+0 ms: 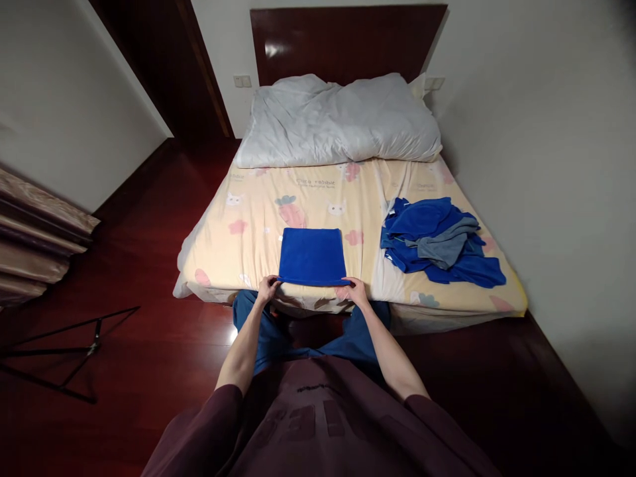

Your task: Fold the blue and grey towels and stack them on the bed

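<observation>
A blue towel (312,255) lies flat in a near-rectangle at the front edge of the bed. My left hand (269,289) pinches its near left corner. At the near right corner, my right hand (356,290) grips the same towel between thumb and fingers. The near edge looks slightly raised or turned up between my hands. To the right on the bed rests a loose, crumpled pile of blue cloths (422,222), with a grey-blue cloth (450,242) on top of it.
The bed (258,205) has a yellow printed sheet. A folded white quilt (338,122) lies by the dark headboard (348,40). Black tripod legs (64,351) stand on the red floor at left, near a curtain (40,238). A wall (546,165) runs along the right.
</observation>
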A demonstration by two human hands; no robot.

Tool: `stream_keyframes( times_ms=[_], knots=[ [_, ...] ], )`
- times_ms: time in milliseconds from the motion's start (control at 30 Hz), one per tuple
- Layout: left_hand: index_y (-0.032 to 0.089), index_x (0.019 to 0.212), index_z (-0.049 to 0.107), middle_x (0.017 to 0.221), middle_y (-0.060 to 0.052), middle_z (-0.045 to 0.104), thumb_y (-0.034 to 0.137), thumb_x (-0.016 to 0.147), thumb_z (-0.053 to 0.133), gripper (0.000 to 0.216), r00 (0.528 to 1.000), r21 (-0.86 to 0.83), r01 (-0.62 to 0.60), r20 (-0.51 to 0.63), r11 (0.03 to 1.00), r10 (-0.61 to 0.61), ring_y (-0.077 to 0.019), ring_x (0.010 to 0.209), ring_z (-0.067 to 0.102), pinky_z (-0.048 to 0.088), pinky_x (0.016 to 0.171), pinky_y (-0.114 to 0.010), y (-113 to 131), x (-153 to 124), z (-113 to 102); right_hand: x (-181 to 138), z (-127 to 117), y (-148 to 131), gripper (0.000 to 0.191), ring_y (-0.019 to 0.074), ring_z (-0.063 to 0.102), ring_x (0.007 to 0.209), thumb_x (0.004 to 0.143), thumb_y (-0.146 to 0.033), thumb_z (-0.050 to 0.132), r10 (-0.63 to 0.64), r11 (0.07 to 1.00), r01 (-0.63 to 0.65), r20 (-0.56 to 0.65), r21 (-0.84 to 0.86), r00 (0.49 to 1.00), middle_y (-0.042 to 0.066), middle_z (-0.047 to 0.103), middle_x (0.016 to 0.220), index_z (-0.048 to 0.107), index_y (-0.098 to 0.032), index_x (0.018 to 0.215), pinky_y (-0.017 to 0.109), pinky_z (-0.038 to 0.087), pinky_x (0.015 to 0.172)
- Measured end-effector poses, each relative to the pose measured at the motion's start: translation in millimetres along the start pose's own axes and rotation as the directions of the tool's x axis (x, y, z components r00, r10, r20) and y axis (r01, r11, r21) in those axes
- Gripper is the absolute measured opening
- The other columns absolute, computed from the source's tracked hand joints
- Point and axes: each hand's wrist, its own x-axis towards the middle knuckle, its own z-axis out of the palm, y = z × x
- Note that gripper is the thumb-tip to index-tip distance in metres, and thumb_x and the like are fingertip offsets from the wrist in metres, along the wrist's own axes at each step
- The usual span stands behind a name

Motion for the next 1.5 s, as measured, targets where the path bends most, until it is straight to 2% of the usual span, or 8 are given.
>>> stream_keyframes(
  times_ms=[133, 233, 467, 1033, 1133, 1233, 1333, 1500],
  knots=[
    [0.019, 0.095, 0.076, 0.102, -0.008, 0.078, 0.025, 0.080, 0.065, 0.020, 1.000, -0.001, 0.004, 0.005, 1.000, -0.004, -0.0227, 0.099, 0.072, 0.056, 0.095, -0.036, -1, 0, 0, -2, -1, -6, 0.031, 0.0253, 0.072, 0.103, 0.067, -0.020, 0.056, 0.009, 1.000, -0.009, -0.005, -0.004, 1.000, 0.008, 0.079, 0.102, 0.077, -0.019, 0.089, 0.041, 0.055, 0.102],
    [0.019, 0.094, 0.073, 0.093, -0.005, 0.076, 0.029, 0.084, 0.063, 0.018, 1.000, 0.010, 0.000, -0.005, 1.000, 0.000, -0.0216, 0.092, 0.070, 0.055, 0.091, -0.034, 4, -2, 0, -3, -1, -9, 0.013, 0.0236, 0.069, 0.084, 0.076, -0.031, 0.063, 0.019, 1.000, -0.019, -0.002, -0.015, 1.000, 0.004, 0.072, 0.076, 0.069, -0.020, 0.073, 0.035, 0.058, 0.084],
    [0.020, 0.085, 0.064, 0.077, -0.002, 0.065, 0.043, 0.094, 0.053, 0.027, 0.999, 0.024, -0.026, -0.041, 0.999, 0.027, -0.0184, 0.079, 0.062, 0.051, 0.084, -0.029, 11, -7, 0, -5, -1, -8, 0.056, 0.0161, 0.046, 0.058, 0.081, -0.073, 0.062, -0.010, 1.000, 0.010, 0.000, -0.028, 1.000, -0.001, 0.047, 0.055, 0.050, -0.023, 0.058, 0.028, 0.042, 0.058],
    [0.019, 0.091, 0.064, 0.077, -0.003, 0.067, 0.036, 0.089, 0.061, 0.017, 0.992, 0.068, 0.001, -0.128, 0.998, 0.008, -0.0205, 0.075, 0.066, 0.055, 0.079, -0.035, 6, 0, 9, 3, 10, 1, 0.064, 0.0238, 0.065, 0.067, 0.073, -0.081, 0.064, 0.001, 1.000, 0.001, -0.152, 0.016, 0.988, 0.010, 0.071, 0.070, 0.069, -0.017, 0.071, 0.035, 0.053, 0.065],
    [0.017, 0.114, 0.063, 0.099, -0.011, 0.070, 0.036, 0.093, 0.058, 0.029, 0.980, 0.091, -0.030, -0.195, 0.995, 0.047, -0.0251, 0.095, 0.069, 0.055, 0.094, -0.043, 15, -8, 6, -5, 7, -5, 0.065, 0.0264, 0.069, 0.079, 0.082, -0.075, 0.060, -0.014, 1.000, 0.016, -0.266, 0.008, 0.964, 0.015, 0.076, 0.089, 0.075, -0.014, 0.095, 0.039, 0.058, 0.075],
    [0.015, 0.137, 0.056, 0.135, -0.019, 0.062, 0.035, 0.098, 0.053, 0.043, 0.952, 0.224, -0.214, -0.168, 0.951, 0.254, -0.0296, 0.130, 0.058, 0.045, 0.114, -0.050, 24, -25, 1, -27, -1, -12, 0.054, 0.0278, 0.070, 0.099, 0.097, -0.058, 0.051, -0.182, 0.980, 0.138, -0.376, -0.141, 0.908, 0.017, 0.075, 0.112, 0.072, -0.014, 0.121, 0.045, 0.057, 0.093],
    [0.017, 0.151, 0.048, 0.157, -0.016, 0.049, 0.029, 0.103, 0.044, 0.049, 0.874, 0.391, -0.466, 0.061, 0.793, 0.483, -0.0277, 0.149, 0.042, 0.036, 0.124, -0.049, 30, -42, 0, -53, -5, -22, 0.042, 0.0265, 0.065, 0.124, 0.105, -0.038, 0.046, -0.437, 0.872, 0.356, -0.206, -0.337, 0.876, 0.014, 0.071, 0.131, 0.070, -0.019, 0.133, 0.046, 0.049, 0.113],
    [0.012, 0.158, 0.041, 0.168, -0.014, 0.035, 0.018, 0.100, 0.037, 0.058, 0.835, 0.522, -0.546, 0.275, 0.655, 0.477, -0.0261, 0.159, 0.025, 0.029, 0.129, -0.047, 31, -37, 15, -56, 15, -37, 0.048, 0.0220, 0.046, 0.150, 0.106, -0.022, 0.040, -0.532, 0.695, 0.549, 0.182, -0.464, 0.827, 0.008, 0.054, 0.157, 0.058, -0.020, 0.150, 0.044, 0.039, 0.124]
  ],
)
